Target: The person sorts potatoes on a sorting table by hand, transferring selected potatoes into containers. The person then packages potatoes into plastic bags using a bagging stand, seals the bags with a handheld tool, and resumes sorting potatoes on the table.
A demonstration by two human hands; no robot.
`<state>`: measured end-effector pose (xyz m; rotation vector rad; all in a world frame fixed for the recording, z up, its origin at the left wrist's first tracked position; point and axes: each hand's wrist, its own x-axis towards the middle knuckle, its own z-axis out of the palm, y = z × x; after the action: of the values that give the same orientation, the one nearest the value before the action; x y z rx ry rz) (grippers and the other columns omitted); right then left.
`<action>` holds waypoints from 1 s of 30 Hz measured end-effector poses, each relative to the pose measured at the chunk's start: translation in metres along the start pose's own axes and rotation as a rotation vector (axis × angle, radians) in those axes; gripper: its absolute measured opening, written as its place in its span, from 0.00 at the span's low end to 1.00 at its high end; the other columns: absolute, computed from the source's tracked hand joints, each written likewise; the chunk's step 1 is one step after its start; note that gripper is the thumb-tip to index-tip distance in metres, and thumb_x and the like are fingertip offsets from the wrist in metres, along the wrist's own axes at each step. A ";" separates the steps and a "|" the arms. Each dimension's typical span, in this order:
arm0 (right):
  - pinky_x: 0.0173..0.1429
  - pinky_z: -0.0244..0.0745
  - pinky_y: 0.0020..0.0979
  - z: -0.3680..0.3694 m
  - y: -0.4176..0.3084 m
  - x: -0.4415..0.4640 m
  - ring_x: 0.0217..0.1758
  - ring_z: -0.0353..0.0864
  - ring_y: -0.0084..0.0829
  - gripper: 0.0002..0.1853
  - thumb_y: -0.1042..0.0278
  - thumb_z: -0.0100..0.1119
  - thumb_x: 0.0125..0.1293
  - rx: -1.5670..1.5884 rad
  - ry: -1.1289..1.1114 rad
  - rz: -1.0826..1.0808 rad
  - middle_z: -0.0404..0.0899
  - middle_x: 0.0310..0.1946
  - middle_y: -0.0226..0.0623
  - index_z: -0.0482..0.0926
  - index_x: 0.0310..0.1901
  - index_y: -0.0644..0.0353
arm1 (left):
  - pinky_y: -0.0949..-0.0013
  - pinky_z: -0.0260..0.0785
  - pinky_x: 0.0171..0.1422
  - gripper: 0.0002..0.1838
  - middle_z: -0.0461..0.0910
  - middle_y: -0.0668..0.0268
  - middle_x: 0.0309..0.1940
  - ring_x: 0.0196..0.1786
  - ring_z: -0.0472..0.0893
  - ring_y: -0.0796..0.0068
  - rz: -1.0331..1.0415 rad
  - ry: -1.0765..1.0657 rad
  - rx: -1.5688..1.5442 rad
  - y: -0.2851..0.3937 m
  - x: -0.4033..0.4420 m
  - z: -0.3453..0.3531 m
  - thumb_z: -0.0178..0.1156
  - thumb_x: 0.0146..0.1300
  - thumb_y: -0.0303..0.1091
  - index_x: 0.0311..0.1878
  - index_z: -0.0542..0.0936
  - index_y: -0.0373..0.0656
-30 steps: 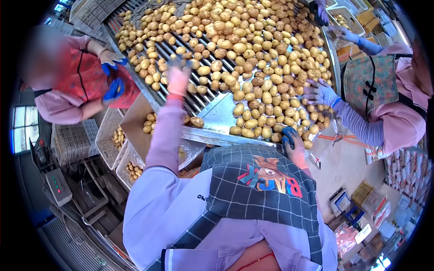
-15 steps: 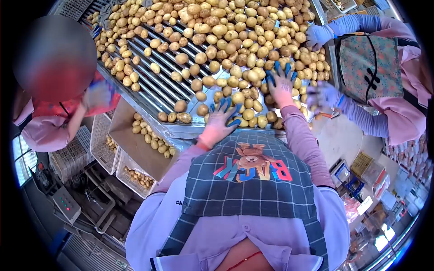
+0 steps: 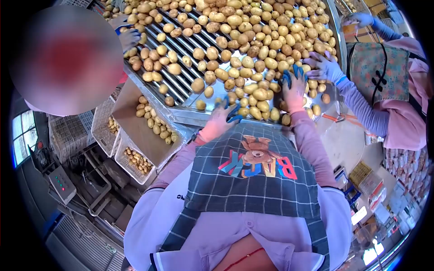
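Down at the near side of a metal table (image 3: pixel 339 36), with left hand (image 3: pixel 220 118) and right hand (image 3: pixel 296 90) apart, fingers splayed on each and nothing seen clamped in either; cannot tell about anything hidden under the palms. On the left, wrist low by the front rim (image 3: pixel 183 116), fingertips just beside the nearest potatoes (image 3: pixel 260 94), probably placed so as to guard against a roll toward the checked apron (image 3: pixel 253 194). On the right, further in, fingers down among the pile, perhaps spread so wide to cover several at once. Blue-tipped gloves (image 3: pixel 298 86) on both, likely for grip. Potatoes right across the table: thick at the far side and to the right, thinner at left over parallel bars (image 3: pixel 183 88), spaced, by the look of it, to carry the bigger ones. Raised metal along the edge, presumably against tumbling off. More in a brown-walled bin (image 3: pixel 126 104) at left and in a pale crate (image 3: pixel 118 156) beside it, tucked close, perhaps for a short drop. Over at right, a co-worker's gloved hand (image 3: pixel 323 67) at the same pile; at far left, another co-worker's hand (image 3: pixel 129 38) by the bars. And the looks: golden to tan, round to stubby oval, mostly smooth, some with browner patches, sizes mixed, firm-looking and apt to roll.
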<state>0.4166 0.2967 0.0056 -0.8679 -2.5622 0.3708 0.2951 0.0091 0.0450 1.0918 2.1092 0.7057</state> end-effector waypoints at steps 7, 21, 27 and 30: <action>0.75 0.52 0.52 -0.031 -0.032 -0.071 0.70 0.62 0.51 0.21 0.62 0.61 0.60 0.233 -0.486 -0.378 0.66 0.66 0.45 0.78 0.56 0.47 | 0.53 0.68 0.62 0.27 0.75 0.48 0.59 0.59 0.76 0.49 -0.322 1.037 0.652 -0.067 0.103 -0.115 0.57 0.65 0.46 0.63 0.73 0.41; 0.66 0.67 0.42 -0.015 -0.030 -0.053 0.60 0.74 0.48 0.16 0.67 0.61 0.58 0.434 -0.383 -0.010 0.77 0.54 0.46 0.81 0.50 0.56 | 0.57 0.74 0.54 0.22 0.83 0.52 0.42 0.47 0.83 0.51 -0.420 0.292 -0.142 -0.042 -0.002 -0.094 0.62 0.58 0.44 0.54 0.80 0.44; 0.64 0.67 0.43 0.004 -0.022 -0.063 0.56 0.75 0.50 0.16 0.67 0.62 0.59 0.295 -0.202 0.070 0.77 0.51 0.51 0.80 0.48 0.60 | 0.55 0.74 0.54 0.27 0.77 0.45 0.51 0.47 0.81 0.48 -0.373 0.285 -0.029 -0.023 0.022 -0.036 0.68 0.52 0.43 0.57 0.78 0.49; 0.66 0.66 0.43 -0.006 -0.018 -0.059 0.57 0.75 0.50 0.16 0.69 0.61 0.59 0.371 -0.281 0.060 0.77 0.52 0.50 0.80 0.49 0.60 | 0.70 0.79 0.42 0.29 0.82 0.61 0.45 0.40 0.83 0.72 -0.316 0.320 -1.117 -0.050 -0.003 -0.072 0.65 0.57 0.41 0.60 0.75 0.37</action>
<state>0.4527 0.2467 0.0003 -0.7993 -2.5890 1.0130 0.2177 -0.0309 0.0570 0.0310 1.5964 1.6623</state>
